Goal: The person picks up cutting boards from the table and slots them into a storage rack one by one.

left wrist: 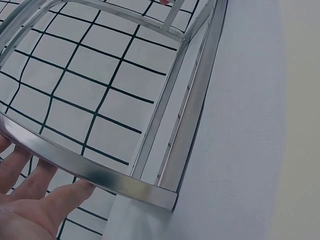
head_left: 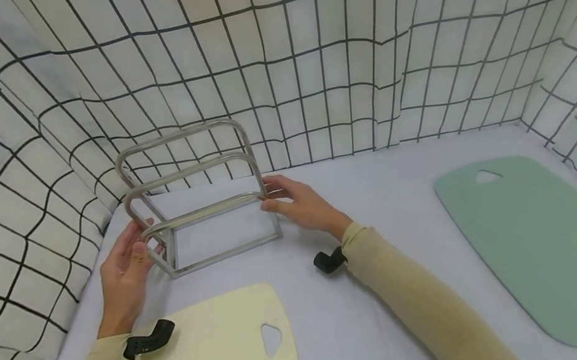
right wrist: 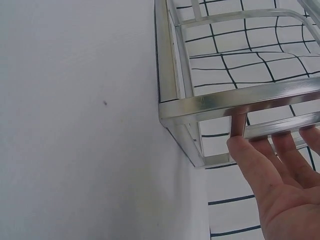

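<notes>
A silvery metal rack (head_left: 191, 171) with three stepped, rounded loops stands upright on a white-covered table at the back left. At its left side, my left hand (head_left: 124, 270) holds the frame, thumb toward me and fingers partly behind the bars. My right hand (head_left: 302, 204) holds the opposite side, its fingertips against the bars. Up close in the right wrist view, the thumb and fingers (right wrist: 250, 162) meet the rack's side. Just in front of the rack lies a cream cutting board (head_left: 225, 353), partly covered by the left forearm.
A green cutting board (head_left: 555, 251) with a handle hole lies flat on the right of the table (head_left: 379, 323). White cloth walls with a black grid (head_left: 327, 67) rise behind and at both sides. The rack stands near the back left corner.
</notes>
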`<state>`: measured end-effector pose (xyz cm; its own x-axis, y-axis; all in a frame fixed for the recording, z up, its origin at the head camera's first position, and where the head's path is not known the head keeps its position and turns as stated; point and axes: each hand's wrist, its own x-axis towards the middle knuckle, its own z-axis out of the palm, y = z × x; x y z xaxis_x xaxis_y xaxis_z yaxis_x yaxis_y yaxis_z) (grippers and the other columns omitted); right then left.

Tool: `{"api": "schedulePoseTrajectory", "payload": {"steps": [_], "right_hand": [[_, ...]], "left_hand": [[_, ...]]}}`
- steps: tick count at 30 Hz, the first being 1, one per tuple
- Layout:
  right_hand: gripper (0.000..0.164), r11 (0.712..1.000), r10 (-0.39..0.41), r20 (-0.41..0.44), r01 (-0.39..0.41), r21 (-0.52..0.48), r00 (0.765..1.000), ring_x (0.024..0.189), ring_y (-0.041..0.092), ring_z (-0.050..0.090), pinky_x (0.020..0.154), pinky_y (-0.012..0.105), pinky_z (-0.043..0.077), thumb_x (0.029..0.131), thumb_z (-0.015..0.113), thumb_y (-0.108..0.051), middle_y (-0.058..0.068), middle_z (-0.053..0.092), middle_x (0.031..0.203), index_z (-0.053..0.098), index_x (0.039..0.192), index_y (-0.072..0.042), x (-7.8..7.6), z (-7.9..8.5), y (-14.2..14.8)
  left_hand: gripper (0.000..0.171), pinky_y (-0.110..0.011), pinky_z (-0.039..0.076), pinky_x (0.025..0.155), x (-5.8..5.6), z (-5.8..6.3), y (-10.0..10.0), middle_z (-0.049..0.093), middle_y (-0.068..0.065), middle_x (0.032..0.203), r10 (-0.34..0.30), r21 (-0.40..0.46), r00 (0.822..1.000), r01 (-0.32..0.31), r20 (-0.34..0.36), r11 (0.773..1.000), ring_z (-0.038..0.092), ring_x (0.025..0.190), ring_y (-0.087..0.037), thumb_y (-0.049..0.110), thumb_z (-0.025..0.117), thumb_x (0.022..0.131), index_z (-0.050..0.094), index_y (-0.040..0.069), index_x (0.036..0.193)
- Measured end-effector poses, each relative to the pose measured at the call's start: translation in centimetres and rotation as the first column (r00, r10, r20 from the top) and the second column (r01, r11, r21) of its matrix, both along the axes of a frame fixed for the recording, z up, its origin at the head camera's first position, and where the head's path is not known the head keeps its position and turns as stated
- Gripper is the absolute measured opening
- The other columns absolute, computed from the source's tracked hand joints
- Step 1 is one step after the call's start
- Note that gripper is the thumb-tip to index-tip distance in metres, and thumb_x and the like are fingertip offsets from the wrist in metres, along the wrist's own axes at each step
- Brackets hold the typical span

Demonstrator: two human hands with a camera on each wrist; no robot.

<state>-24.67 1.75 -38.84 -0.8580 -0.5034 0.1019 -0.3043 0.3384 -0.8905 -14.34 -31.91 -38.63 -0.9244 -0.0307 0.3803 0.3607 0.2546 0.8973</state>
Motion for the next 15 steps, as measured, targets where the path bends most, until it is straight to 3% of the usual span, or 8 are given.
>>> {"api": "schedulePoseTrajectory", "payload": {"steps": [9,15], "right_hand": [[0.061,1.000,-0.007,-0.011,0.007,-0.008,1.000,0.137,0.022,0.050,0.115,0.050,0.039,0.092,0.059,-0.052,-0.006,0.060,0.136,0.037,0.146,-0.034,0.0,-0.1,0.8],[0.060,0.999,0.005,-0.015,-0.005,-0.033,1.000,0.137,0.025,0.049,0.113,0.051,0.040,0.093,0.059,-0.050,-0.003,0.061,0.135,0.039,0.146,-0.031,0.0,-0.2,1.3]], "left_hand": [[0.051,-0.010,0.047,0.095,-0.3,0.1,0.7,0.041,-0.010,0.155,-0.003,-0.019,1.000,0.003,0.002,1.000,0.048,0.129,0.010,0.010,0.043,0.103,0.029,0.005,0.152],[0.051,-0.008,0.046,0.094,-0.3,0.1,1.1,0.041,-0.010,0.155,0.018,-0.080,1.000,-0.019,-0.001,0.997,0.046,0.128,0.013,0.011,0.042,0.103,0.029,0.006,0.152]]}}
